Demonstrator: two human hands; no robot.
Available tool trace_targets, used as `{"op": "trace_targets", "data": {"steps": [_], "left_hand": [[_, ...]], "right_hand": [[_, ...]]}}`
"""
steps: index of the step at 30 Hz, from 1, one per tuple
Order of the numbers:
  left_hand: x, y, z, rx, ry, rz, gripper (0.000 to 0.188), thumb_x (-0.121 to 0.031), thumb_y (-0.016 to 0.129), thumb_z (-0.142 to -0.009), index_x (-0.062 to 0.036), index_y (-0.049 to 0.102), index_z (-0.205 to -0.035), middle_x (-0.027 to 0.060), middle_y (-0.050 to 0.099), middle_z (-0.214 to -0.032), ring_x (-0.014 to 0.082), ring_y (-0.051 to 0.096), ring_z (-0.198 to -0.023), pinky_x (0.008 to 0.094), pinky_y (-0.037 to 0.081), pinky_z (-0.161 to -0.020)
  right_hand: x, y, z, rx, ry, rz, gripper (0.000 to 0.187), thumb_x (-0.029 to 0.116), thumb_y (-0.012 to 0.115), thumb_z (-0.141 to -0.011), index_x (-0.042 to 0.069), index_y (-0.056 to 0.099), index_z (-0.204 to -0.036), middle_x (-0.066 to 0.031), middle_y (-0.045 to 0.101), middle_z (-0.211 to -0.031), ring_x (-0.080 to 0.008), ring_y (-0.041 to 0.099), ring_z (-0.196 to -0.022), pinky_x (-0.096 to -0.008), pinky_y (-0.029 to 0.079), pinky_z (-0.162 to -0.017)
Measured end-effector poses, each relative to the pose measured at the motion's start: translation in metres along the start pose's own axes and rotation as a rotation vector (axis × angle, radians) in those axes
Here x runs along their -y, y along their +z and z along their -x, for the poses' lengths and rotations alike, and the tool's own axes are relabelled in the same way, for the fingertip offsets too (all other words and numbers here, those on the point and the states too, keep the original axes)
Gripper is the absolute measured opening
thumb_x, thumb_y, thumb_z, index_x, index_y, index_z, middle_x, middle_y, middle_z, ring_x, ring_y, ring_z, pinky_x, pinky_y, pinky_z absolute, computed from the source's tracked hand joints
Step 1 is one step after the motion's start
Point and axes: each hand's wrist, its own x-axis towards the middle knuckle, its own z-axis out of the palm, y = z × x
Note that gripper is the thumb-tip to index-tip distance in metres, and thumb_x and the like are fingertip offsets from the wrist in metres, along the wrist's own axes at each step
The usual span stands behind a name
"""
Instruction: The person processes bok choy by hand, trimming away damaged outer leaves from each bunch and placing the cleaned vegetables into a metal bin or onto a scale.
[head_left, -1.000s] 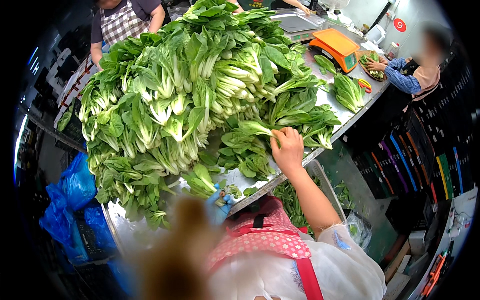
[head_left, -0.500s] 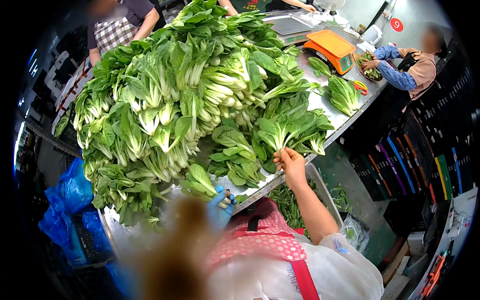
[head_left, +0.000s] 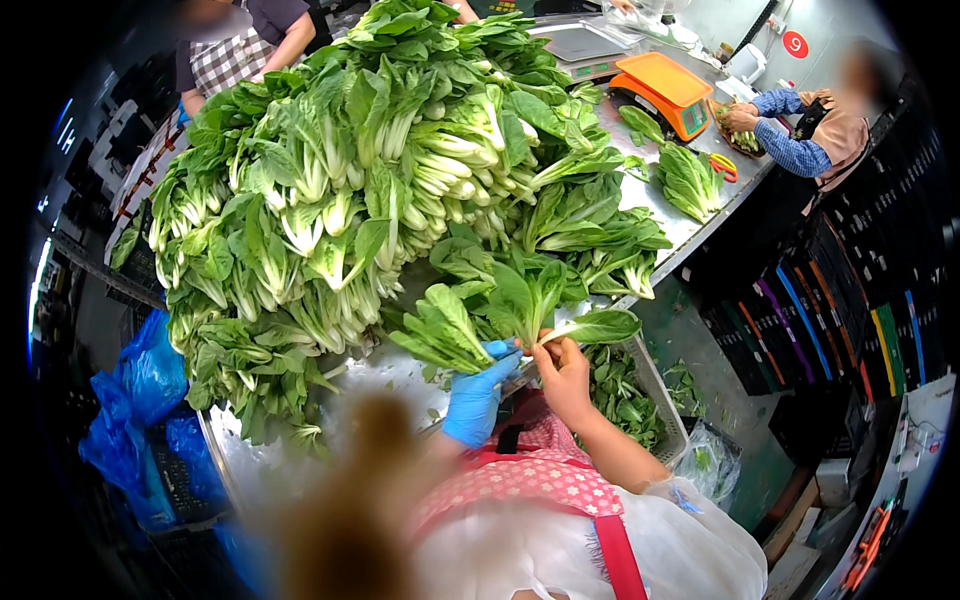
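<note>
My left hand (head_left: 474, 402), in a blue glove, is closed on a head of leafy greens (head_left: 443, 326) that looks like bok choy, its leaves fanning up and left. Bare, my right hand (head_left: 564, 382) pinches the base of a second bok choy (head_left: 518, 302). One leaf (head_left: 600, 327) of that plant splays out to the right. Both hands are close together at the table's near edge, the gloved fingers near the second plant's base; whether they touch it is unclear. Behind them rises a big heap of bok choy (head_left: 300, 190), with more loose heads (head_left: 625, 250) at its right.
Beneath the table edge sits a pale crate (head_left: 672, 430) of loose leaves. An orange scale (head_left: 665, 80), red-and-yellow scissors (head_left: 723, 167) and one bok choy (head_left: 690, 183) occupy the table's right. Blue bags (head_left: 150, 370) hang left. A person (head_left: 815, 140) handles greens at far right; another stands far left.
My right hand has brought a bok choy from the loose heads down and left to my other hand. My left hand has risen and moved right, still holding its bok choy.
</note>
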Motion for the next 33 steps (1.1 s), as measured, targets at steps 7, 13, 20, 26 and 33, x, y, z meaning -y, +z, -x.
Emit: {"op": "trace_targets", "data": {"steps": [7,13,20,26,33], "left_hand": [[-0.001,-0.005,0.003,-0.025,0.126,-0.217,0.015,-0.003,0.064,-0.078,-0.0050,0.062,-0.092,-0.0001,0.061,-0.083,0.0100,0.058,-0.075,0.0239,0.047,-0.069],[0.006,-0.030,0.000,-0.075,0.148,-0.126,0.006,-0.003,0.063,-0.078,-0.0068,0.060,-0.081,-0.0021,0.059,-0.076,0.0085,0.054,-0.068,0.0238,0.043,-0.063],[-0.002,-0.033,0.012,-0.008,0.014,-0.049,0.016,0.004,0.061,-0.078,-0.0075,0.055,-0.087,0.0008,0.058,-0.083,0.0123,0.057,-0.077,0.0250,0.046,-0.070],[0.000,-0.032,0.016,0.034,-0.075,0.069,0.023,0.005,0.059,-0.080,-0.0061,0.053,-0.100,0.0056,0.059,-0.093,0.0179,0.058,-0.097,0.0286,0.046,-0.084],[-0.003,-0.041,0.012,-0.003,0.041,0.043,0.023,0.003,0.061,-0.081,-0.0036,0.056,-0.102,0.0052,0.062,-0.096,0.0192,0.061,-0.094,0.0300,0.050,-0.080]], "right_hand": [[0.019,0.016,0.024,0.053,-0.203,0.276,0.020,0.010,0.061,-0.084,-0.001,0.063,-0.100,-0.0093,0.063,-0.077,-0.0107,0.055,-0.059,-0.0260,0.043,-0.053],[0.021,0.019,0.026,0.063,0.386,-0.423,0.021,0.009,0.058,-0.083,0.000,0.061,-0.102,-0.0045,0.062,-0.086,-0.0096,0.054,-0.069,-0.0231,0.042,-0.061],[0.021,0.016,0.022,0.177,0.672,-0.685,0.018,0.005,0.058,-0.082,0.001,0.057,-0.099,-0.0030,0.062,-0.090,-0.0088,0.052,-0.073,-0.0234,0.039,-0.062],[0.025,0.012,0.030,0.096,0.602,-0.680,0.012,0.005,0.060,-0.083,0.003,0.057,-0.095,-0.0018,0.060,-0.087,-0.0099,0.052,-0.070,-0.0248,0.040,-0.061],[-0.056,-0.085,0.014,-0.372,0.547,-1.088,0.025,0.031,0.056,-0.090,0.006,0.052,-0.093,-0.0025,0.054,-0.080,-0.0109,0.052,-0.072,-0.0243,0.041,-0.062]]}}
